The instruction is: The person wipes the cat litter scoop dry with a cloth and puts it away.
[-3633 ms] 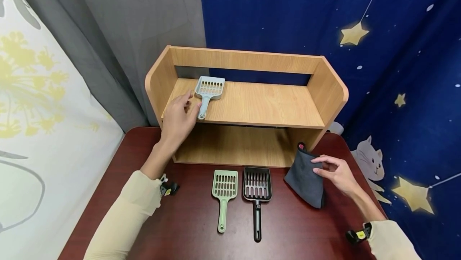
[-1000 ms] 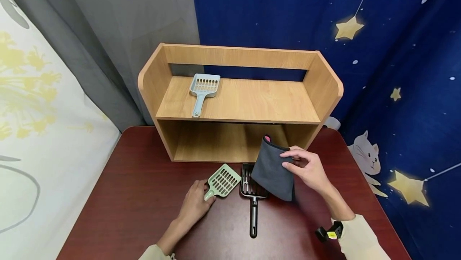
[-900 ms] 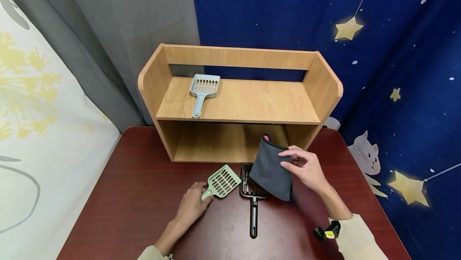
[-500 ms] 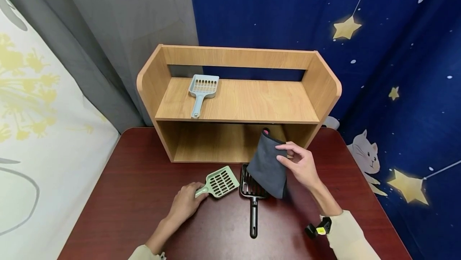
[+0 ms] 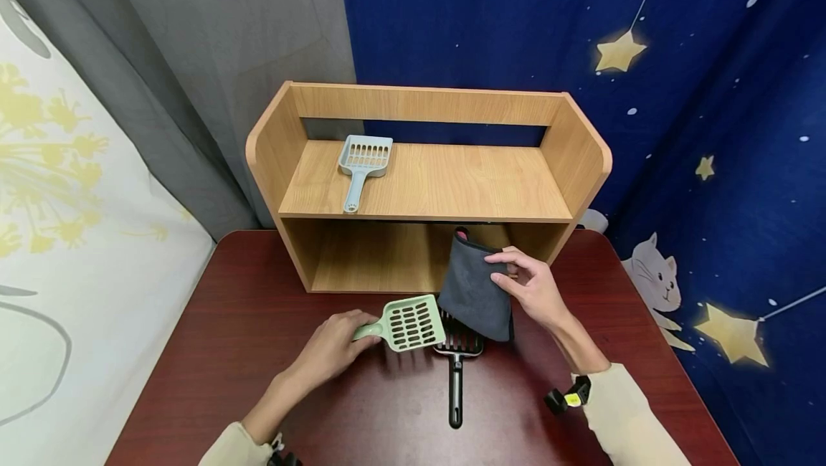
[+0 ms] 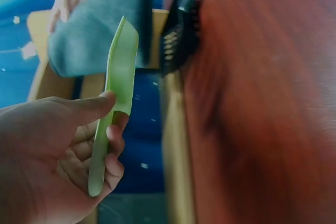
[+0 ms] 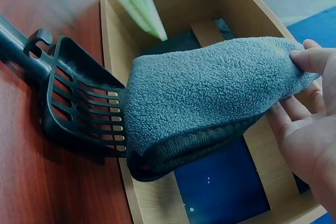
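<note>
A green litter scoop is held up by its handle in my left hand; thumb and curled fingers wrap the handle in the left wrist view. Its slotted head overlaps the black litter scoop, which lies on the table with its handle toward me. My right hand pinches a folded dark grey cloth between thumb and fingers. In the head view the cloth hangs over the black scoop's head and hides part of it. A light blue litter scoop lies on the upper shelf at the left.
The two-tier wooden shelf stands at the back of the dark red table. Its lower compartment opens right behind the cloth. Grey curtain and blue star-patterned curtain hang behind.
My left hand went from the light blue scoop on the shelf to the green scoop, turned it and lifted it. My right hand carried the cloth leftward over the black scoop.
</note>
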Motion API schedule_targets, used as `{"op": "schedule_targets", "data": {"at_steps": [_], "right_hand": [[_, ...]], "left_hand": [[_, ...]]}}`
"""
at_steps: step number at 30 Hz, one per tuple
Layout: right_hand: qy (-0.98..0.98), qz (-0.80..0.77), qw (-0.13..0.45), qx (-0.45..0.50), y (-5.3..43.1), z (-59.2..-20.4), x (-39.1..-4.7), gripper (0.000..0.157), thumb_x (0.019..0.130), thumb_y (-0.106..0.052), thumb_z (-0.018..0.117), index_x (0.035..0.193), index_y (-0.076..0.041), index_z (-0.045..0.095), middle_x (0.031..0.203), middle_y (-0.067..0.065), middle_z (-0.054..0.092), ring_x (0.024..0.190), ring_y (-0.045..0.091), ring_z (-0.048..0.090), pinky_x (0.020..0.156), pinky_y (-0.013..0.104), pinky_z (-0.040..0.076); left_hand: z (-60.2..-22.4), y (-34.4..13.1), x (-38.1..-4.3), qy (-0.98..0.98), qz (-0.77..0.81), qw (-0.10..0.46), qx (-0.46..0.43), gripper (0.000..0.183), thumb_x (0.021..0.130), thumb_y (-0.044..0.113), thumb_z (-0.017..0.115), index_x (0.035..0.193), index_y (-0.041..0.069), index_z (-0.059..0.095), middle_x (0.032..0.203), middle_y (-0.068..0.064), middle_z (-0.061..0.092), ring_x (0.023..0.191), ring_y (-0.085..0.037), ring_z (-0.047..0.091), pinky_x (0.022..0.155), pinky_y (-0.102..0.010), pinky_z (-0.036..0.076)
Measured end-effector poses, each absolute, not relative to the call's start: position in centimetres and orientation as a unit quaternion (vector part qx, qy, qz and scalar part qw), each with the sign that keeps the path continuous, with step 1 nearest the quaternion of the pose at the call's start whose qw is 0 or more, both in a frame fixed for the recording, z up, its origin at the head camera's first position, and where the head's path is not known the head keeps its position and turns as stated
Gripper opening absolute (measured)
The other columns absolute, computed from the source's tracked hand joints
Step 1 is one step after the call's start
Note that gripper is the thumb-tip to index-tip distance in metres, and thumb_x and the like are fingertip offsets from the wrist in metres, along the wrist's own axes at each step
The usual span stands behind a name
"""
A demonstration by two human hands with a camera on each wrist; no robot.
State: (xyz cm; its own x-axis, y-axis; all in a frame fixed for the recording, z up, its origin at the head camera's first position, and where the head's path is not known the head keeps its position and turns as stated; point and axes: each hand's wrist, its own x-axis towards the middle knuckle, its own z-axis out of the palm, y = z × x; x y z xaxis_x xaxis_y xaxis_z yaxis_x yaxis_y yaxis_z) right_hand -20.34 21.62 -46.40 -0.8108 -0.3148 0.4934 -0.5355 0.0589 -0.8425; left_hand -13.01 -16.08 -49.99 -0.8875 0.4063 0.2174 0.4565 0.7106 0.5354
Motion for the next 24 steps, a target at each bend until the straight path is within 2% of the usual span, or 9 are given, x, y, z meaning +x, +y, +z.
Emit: {"op": "schedule_targets", "data": {"at_steps": [5,7,12,19,24], "right_hand": [[-0.747,0.583,0.071,0.312,21.5,-46.0,-21.2,0.031,0.093,0.013,0.071,0.121,0.0,0.075,0.114,0.009,0.067,0.093,0.014,0.058,0.068,0.022,0.046],[-0.75,0.575,0.059,0.32,21.3,-45.8,-21.5,0.032,0.093,0.012,0.072,0.121,-0.001,0.075,0.118,0.011,0.067,0.096,0.014,0.06,0.072,0.022,0.048],[-0.743,0.569,0.021,0.351,20.4,-45.2,-21.8,0.029,0.094,0.011,0.071,0.12,-0.001,0.075,0.12,0.013,0.067,0.102,0.015,0.064,0.082,0.023,0.051],[-0.714,0.57,-0.038,0.405,18.7,-44.4,-22.5,0.029,0.096,0.011,0.069,0.12,-0.003,0.075,0.12,0.013,0.066,0.102,0.018,0.062,0.081,0.026,0.053],[-0.706,0.569,-0.044,0.42,17.3,-43.8,-22.9,0.029,0.095,0.011,0.068,0.12,-0.003,0.075,0.118,0.012,0.067,0.102,0.017,0.061,0.078,0.025,0.051]], "left_hand": [[-48.0,-15.5,-13.5,-0.906,-0.303,0.029,-0.293,0.02,0.092,0.016,0.083,0.112,0.012,0.079,0.098,0.008,0.073,0.081,-0.002,0.059,0.072,-0.028,0.053],[-47.4,-15.2,-13.7,-0.899,-0.309,0.019,-0.311,0.02,0.094,0.016,0.082,0.113,0.012,0.079,0.098,0.009,0.073,0.082,-0.002,0.06,0.073,-0.027,0.053],[-46.4,-14.4,-14.3,-0.881,-0.319,0.007,-0.349,0.022,0.096,0.02,0.08,0.116,0.012,0.078,0.098,0.008,0.073,0.084,-0.001,0.061,0.076,-0.026,0.054],[-45.2,-13.3,-15.0,-0.877,-0.304,-0.004,-0.372,0.026,0.096,0.023,0.079,0.12,0.015,0.079,0.102,0.009,0.073,0.087,-0.001,0.062,0.079,-0.027,0.053],[-44.7,-12.4,-15.4,-0.872,-0.306,-0.001,-0.382,0.022,0.097,0.022,0.078,0.118,0.014,0.079,0.103,0.007,0.074,0.085,-0.002,0.062,0.077,-0.026,0.052]]}}
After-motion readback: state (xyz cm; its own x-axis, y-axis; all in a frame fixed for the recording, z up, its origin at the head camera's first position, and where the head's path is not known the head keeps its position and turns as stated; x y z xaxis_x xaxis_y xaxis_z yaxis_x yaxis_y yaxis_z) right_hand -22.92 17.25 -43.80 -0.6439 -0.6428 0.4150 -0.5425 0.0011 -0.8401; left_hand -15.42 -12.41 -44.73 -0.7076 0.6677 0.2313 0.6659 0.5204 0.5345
